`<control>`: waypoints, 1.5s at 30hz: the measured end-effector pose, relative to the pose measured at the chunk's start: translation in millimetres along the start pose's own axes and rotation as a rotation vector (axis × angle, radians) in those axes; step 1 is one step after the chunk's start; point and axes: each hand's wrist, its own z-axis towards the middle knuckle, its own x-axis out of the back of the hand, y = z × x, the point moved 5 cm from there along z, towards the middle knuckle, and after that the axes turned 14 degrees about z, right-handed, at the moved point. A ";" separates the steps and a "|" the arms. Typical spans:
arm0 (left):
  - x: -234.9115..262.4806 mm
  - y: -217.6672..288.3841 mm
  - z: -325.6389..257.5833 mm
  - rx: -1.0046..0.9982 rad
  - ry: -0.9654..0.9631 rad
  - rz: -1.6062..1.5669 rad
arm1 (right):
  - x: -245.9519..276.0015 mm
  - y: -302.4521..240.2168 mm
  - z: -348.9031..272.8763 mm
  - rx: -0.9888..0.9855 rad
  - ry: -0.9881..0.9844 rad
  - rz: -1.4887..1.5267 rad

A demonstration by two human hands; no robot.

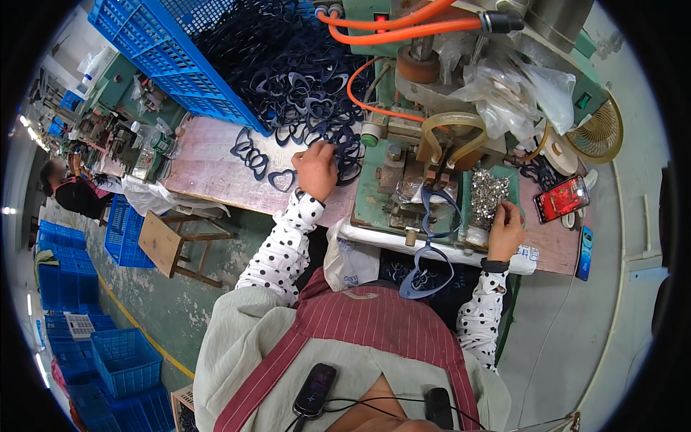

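My left hand [317,171] is on the table at the near edge of a pile of dark blue heart-shaped glasses frames [302,79]. Its fingers are curled, and what they hold, if anything, is hidden. Beside it lies a loose frame [281,181]. My right hand [507,230] is at the near right side of a tray of small silvery metal parts [489,193], fingertips pinched together; anything between them is too small to name. Between my hands, a blue glasses frame [426,271] hangs down from the green press [381,194], one loop at the machine, the other over the front edge.
A blue crate [180,65] lies tipped at the back left, frames spilling out. Orange hoses [403,29] cross above the press. A red-screened phone [562,199] and a small fan [597,129] are at the right. A wooden stool [162,245] and blue crates [126,363] stand left.
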 end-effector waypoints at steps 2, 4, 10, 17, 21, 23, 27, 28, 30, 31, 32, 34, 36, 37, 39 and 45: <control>28.2 9.9 7.8 0.037 0.066 -0.105 | -0.4 -5.0 -0.9 0.224 0.037 -0.102; 58.0 24.1 13.0 0.027 0.126 -0.244 | -2.3 -9.4 -1.2 0.167 0.046 -0.098; 132.0 97.0 3.0 -0.374 0.354 -0.306 | -13.0 -58.0 6.1 0.101 0.000 0.191; 150.0 156.0 -13.8 -0.702 0.352 -0.503 | -17.3 -138.6 1.0 -0.025 -0.310 0.663; 150.0 166.2 -12.3 -0.758 0.253 -0.676 | -27.2 -150.6 -8.0 -0.132 -0.365 0.659; 146.4 168.9 -13.7 -0.797 0.230 -0.709 | -33.2 -150.0 -10.1 -0.210 -0.353 0.677; 147.4 166.9 -16.3 -0.874 0.238 -0.713 | -41.4 -161.2 -4.8 -0.274 -0.341 0.734; 150.9 165.2 -18.4 -0.896 0.259 -0.710 | -43.1 -164.7 -4.9 -0.271 -0.339 0.738; 156.8 162.5 -23.5 -0.944 0.277 -0.724 | -50.7 -167.3 -6.3 -0.300 -0.317 0.902; 159.6 161.8 -23.4 -0.955 0.287 -0.746 | -51.3 -167.3 -7.8 -0.288 -0.297 0.905; 163.4 161.6 -22.5 -0.966 0.296 -0.767 | -51.1 -167.4 -9.1 -0.277 -0.277 0.908; 165.5 161.8 -21.7 -0.985 0.291 -0.809 | -52.8 -162.4 -11.4 -0.292 -0.282 0.896; 165.1 156.5 -14.3 -0.937 0.315 -0.715 | -54.1 -163.1 -13.3 -0.316 -0.294 0.930; 166.4 153.4 -5.5 -0.919 0.331 -0.672 | -53.9 -162.8 -12.6 -0.323 -0.293 0.944; 165.1 128.7 33.0 -0.589 0.191 -0.750 | -54.8 -162.2 -13.6 -0.328 -0.291 1.000; 161.1 110.7 64.1 0.044 -0.038 -1.221 | -54.1 -160.7 -16.4 -0.330 -0.248 0.984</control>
